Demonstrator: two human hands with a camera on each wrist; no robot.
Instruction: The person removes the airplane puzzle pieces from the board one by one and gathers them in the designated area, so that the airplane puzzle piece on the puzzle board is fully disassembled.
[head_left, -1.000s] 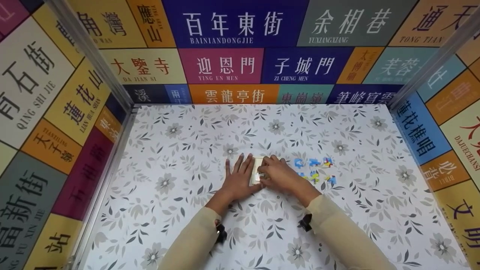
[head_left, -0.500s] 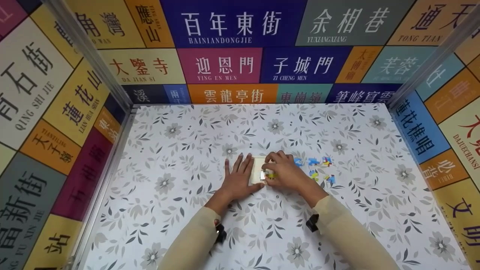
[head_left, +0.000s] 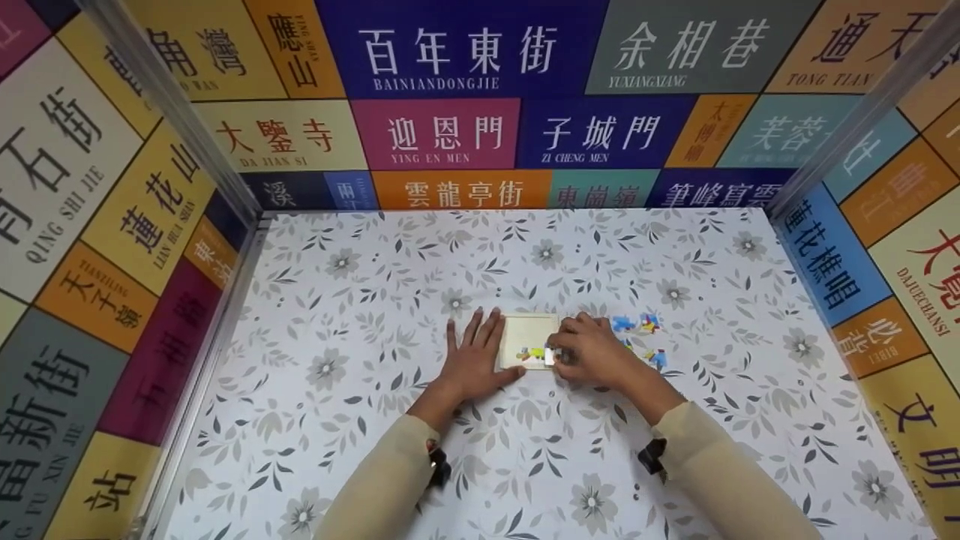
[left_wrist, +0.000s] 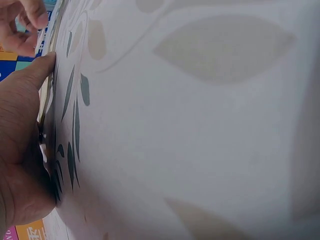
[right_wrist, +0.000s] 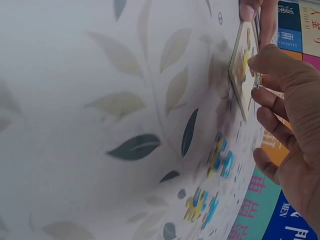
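Note:
My left hand (head_left: 469, 367) lies with straight, spread fingers along the left side of a shallow pale wooden puzzle tray (head_left: 521, 330), thumb at its near left corner. My right hand (head_left: 596, 352) is over the tray's right edge, pinching a small jigsaw piece (right_wrist: 257, 80) between thumb and index finger, close above the tray. A yellow-green patterned jigsaw piece (head_left: 534, 352) sits in the tray's lower part, left of the pinched one. In the left wrist view, the left thumb (left_wrist: 42, 67) presses at the tray's edge. The right hand hides the tray's right side.
Several loose blue, yellow and red jigsaw pieces (head_left: 650, 323) lie on the flowered tabletop (head_left: 390, 285) right of the tray, partly behind the right hand. Panels printed with Chinese characters (head_left: 457, 60) wall the table at the back and both sides.
My right hand has moved right across the tray with a piece, uncovering the tray's bare middle and the patterned piece in its lower part. The left hand has stayed in place.

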